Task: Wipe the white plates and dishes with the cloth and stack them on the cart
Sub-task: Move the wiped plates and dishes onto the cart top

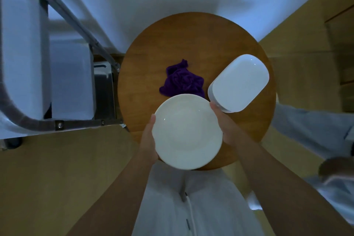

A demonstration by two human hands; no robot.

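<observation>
1. A person stands at a round wooden surface, seen from above, with both bare arms reaching forward.
2. The left hand and the right hand grasp a round white plate by its opposite rims, fingers curled under the edges. The plate is above the near edge of the surface; whether it rests there or is lifted is unclear.
3. A crumpled purple cloth lies near the middle of the surface, just beyond the plate. Neither hand touches it.
4. A stack of white oblong dishes sits at the right edge of the surface, just beside the right hand.
5. A metal cart stands off the left edge. It holds pale bins; no stacked plates are visible on it.
6. The task looks to be at an early stage: this plate appears unwiped or about to be carried, and the stack of dishes remains to be wiped and moved.
7. Another person's sleeve shows at the far right.
</observation>
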